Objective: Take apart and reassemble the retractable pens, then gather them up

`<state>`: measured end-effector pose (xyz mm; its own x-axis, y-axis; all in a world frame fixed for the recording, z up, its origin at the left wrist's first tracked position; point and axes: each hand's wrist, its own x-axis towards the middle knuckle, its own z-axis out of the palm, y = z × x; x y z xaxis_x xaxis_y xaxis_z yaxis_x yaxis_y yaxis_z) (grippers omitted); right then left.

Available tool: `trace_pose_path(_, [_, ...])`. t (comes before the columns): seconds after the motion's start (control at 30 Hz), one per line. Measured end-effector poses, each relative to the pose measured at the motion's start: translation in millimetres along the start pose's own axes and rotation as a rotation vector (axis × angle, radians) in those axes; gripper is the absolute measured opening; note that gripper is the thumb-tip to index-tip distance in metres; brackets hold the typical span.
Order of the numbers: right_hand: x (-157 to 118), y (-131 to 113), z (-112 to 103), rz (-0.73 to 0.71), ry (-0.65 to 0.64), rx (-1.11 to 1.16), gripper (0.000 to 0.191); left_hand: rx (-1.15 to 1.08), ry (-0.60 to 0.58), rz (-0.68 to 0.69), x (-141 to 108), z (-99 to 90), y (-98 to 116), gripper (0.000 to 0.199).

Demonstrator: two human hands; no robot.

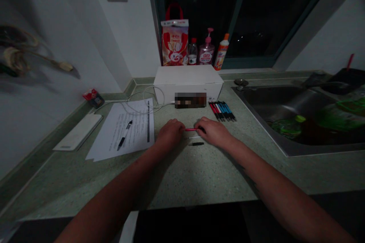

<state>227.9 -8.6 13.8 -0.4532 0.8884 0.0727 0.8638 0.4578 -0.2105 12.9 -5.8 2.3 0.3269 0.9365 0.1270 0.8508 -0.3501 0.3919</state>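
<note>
Between my two hands, low over the green speckled counter, a red pen barrel (191,129) lies level. My left hand (171,133) pinches its left end, and the fingers of my right hand (212,130) are closed on its right end. Just below the barrel, a thin pale refill (191,138) rests on the counter. Nearer to me is a small black pen part (197,144) with a narrow tip. A row of several red, black and blue pens (222,111) lies beyond my right hand.
Printed sheets (125,129) with a pen (124,135) on them lie left, beside a white flat box (78,133). A white carton (188,78) stands behind, with a cable (137,112) near it. The metal sink (273,121) is at right.
</note>
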Motion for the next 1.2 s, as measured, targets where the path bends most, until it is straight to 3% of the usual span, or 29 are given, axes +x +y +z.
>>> trace_pose_path(0.37, [-0.3, 0.5, 5.3, -0.035, 0.103, 0.088, 0.018, -0.411, 0.204, 0.04, 3.4, 11.8, -10.3, 0.01])
trace_pose_path(0.47, [0.5, -1.2, 5.5, 0.036, 0.16, 0.131, 0.016, -0.469, 0.229, 0.047, 2.5, 17.2, -13.4, 0.02])
trace_pose_path(0.63, [3.3, 0.1, 4.2, 0.213, 0.222, 0.162, 0.015, -0.172, 0.035, 0.23, -3.9, 11.7, -8.8, 0.011])
trace_pose_path(0.77, [3.7, 2.5, 3.0, 0.243, 0.266, 0.151, 0.015, 0.01, -0.067, 0.28, -5.0, 3.0, 1.2, 0.008])
trace_pose_path(1.03, [2.0, 12.6, -0.9, 0.236, 0.314, 0.017, 0.024, 0.16, -0.147, 0.251, -1.8, -1.3, 3.8, 0.02])
trace_pose_path(1.2, [2.8, 12.4, -0.8, 0.244, 0.264, 0.0, 0.024, 0.164, -0.105, 0.275, -5.4, -2.5, 1.7, 0.017])
